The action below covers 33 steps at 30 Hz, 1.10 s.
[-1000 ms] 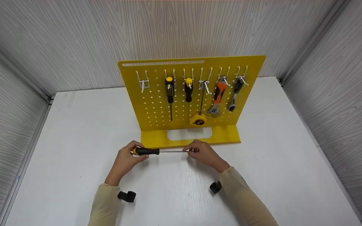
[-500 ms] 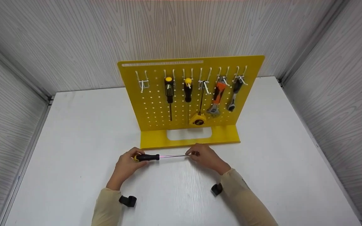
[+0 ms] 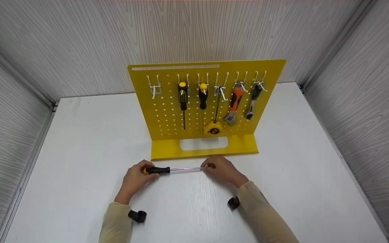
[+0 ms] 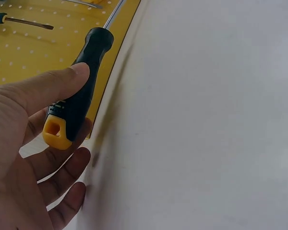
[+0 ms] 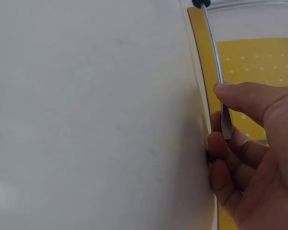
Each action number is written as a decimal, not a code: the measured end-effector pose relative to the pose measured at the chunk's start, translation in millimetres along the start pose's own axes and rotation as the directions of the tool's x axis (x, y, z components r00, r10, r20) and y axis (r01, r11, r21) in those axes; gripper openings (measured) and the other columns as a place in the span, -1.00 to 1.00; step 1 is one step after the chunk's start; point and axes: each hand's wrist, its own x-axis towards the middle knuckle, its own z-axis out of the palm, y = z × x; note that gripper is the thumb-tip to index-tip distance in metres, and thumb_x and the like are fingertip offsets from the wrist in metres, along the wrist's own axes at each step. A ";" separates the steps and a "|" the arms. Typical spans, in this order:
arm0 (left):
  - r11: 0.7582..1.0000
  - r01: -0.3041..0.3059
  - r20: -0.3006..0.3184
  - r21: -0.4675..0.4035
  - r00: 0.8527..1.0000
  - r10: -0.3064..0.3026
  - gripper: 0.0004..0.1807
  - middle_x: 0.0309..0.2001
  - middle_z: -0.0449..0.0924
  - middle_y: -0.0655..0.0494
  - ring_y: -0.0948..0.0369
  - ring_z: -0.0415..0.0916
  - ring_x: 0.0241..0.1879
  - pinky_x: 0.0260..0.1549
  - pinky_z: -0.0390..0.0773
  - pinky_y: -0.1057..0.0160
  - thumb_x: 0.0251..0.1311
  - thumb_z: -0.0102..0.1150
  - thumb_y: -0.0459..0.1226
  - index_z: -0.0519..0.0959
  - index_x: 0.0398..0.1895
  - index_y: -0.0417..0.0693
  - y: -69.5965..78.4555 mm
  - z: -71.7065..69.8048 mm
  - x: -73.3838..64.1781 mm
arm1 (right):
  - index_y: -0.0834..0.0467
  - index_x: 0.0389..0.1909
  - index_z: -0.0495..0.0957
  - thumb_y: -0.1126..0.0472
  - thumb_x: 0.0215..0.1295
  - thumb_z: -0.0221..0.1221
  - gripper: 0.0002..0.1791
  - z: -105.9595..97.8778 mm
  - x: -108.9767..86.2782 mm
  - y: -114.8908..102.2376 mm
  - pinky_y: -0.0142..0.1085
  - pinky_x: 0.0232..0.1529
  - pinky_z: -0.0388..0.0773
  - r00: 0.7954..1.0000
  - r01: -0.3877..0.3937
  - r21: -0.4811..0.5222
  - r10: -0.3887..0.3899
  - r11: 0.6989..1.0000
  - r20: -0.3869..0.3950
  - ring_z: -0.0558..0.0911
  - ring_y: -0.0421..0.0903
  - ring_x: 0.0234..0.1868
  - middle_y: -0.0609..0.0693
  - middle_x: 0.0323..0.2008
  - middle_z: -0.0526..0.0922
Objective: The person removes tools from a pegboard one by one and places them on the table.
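Observation:
A flathead screwdriver [image 3: 159, 170] with a black handle and yellow end lies level between both hands, in front of the yellow pegboard. My left hand [image 3: 136, 176] pinches its handle between thumb and fingers; in the left wrist view the yellow butt [image 4: 57, 133] with its hanging hole points back toward the palm. With thumb and fingertips, my right hand [image 3: 222, 169] pinches the metal shaft near the tip. The flat blade [image 5: 226, 125] shows past the thumb in the right wrist view.
The yellow pegboard [image 3: 167, 118] stands behind the hands. On its hooks hang two screwdrivers [image 3: 182, 96] [image 3: 203, 97], a tape measure [image 3: 213, 128], an orange-handled adjustable wrench [image 3: 234, 103] and a ratchet wrench [image 3: 253, 101]. The leftmost hook [image 3: 154, 90] bears no tool. White table [image 3: 79, 152] surrounds the board.
Both hands have lowered the screwdriver slightly toward the person, away from the pegboard's base. The right hand has slid a little toward the tip. Over the last half second little has moved.

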 end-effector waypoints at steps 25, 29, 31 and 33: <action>0.998 -0.047 -0.024 0.051 0.999 0.048 -0.71 -0.23 0.60 0.06 0.14 0.40 -0.25 -0.20 0.34 0.20 -0.05 0.46 -0.18 0.62 -0.23 0.04 -4.5 4.0 3.3 | 0.10 -0.24 0.71 0.28 0.27 0.19 -0.86 1.3 1.8 4.8 -0.29 -0.22 0.48 1.000 -0.016 -0.034 0.016 0.999 -0.011 0.51 -0.19 -0.31 -0.04 -0.31 0.66; 0.997 -0.057 -0.027 0.051 0.998 0.058 -0.71 -0.26 0.58 0.05 0.14 0.36 -0.28 -0.24 0.31 0.21 -0.05 0.46 -0.17 0.62 -0.23 0.03 -4.9 4.8 3.9 | 0.07 -0.23 0.72 0.26 0.28 0.18 -0.85 1.2 1.3 5.5 -0.27 -0.21 0.48 0.999 -0.032 -0.054 0.032 0.998 -0.005 0.51 -0.19 -0.30 -0.05 -0.33 0.64; 0.998 -0.047 -0.027 0.051 0.998 0.048 -0.70 -0.25 0.58 0.04 0.14 0.38 -0.26 -0.21 0.32 0.20 -0.05 0.46 -0.18 0.62 -0.23 0.02 -4.9 4.7 3.9 | 0.07 -0.23 0.72 0.27 0.28 0.18 -0.85 1.5 1.3 5.6 -0.25 -0.21 0.48 1.000 -0.025 -0.051 0.025 0.998 -0.003 0.51 -0.18 -0.30 -0.04 -0.33 0.63; 0.999 -0.029 -0.019 0.043 0.999 0.029 -0.69 -0.21 0.59 0.03 0.13 0.39 -0.23 -0.16 0.34 0.19 -0.05 0.46 -0.19 0.62 -0.21 0.01 -4.4 4.3 3.6 | 0.08 -0.23 0.71 0.26 0.28 0.18 -0.85 1.9 1.1 5.7 -0.26 -0.20 0.47 0.999 -0.033 -0.046 0.033 0.998 0.001 0.50 -0.18 -0.30 -0.04 -0.32 0.63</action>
